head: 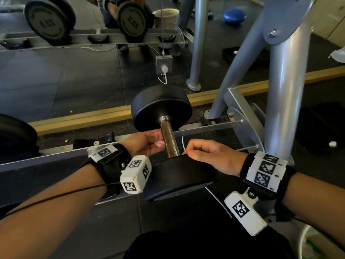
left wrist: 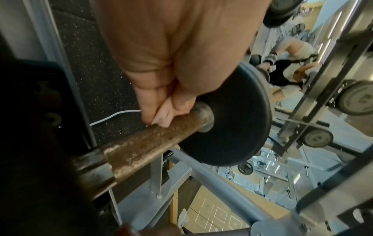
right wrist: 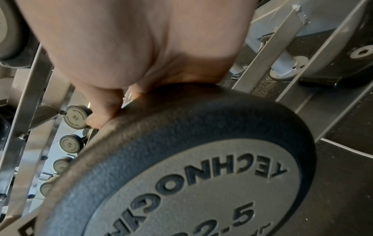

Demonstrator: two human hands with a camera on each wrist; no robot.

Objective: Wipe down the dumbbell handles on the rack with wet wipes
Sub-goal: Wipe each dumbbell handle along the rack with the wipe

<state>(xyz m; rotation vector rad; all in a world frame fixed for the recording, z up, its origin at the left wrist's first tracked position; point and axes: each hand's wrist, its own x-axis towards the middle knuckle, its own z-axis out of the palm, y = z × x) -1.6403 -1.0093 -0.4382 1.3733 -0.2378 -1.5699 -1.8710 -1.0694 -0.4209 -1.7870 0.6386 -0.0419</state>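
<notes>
Left hand [head: 141, 144] fingers pinch wipe [head: 158, 142] against handle [head: 169, 141].

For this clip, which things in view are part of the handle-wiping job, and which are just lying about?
Part of the job:
- wet wipe, pinched by the left hand against the dumbbell handle
- right hand, resting on the near weight head
- rack rail

Lying about:
- blue dome
- white cable
- beige bin

Left hand [head: 141, 144] presses wipe [head: 157, 143] to handle [head: 169, 141] (right hand [head: 211, 157] on weight)
</notes>
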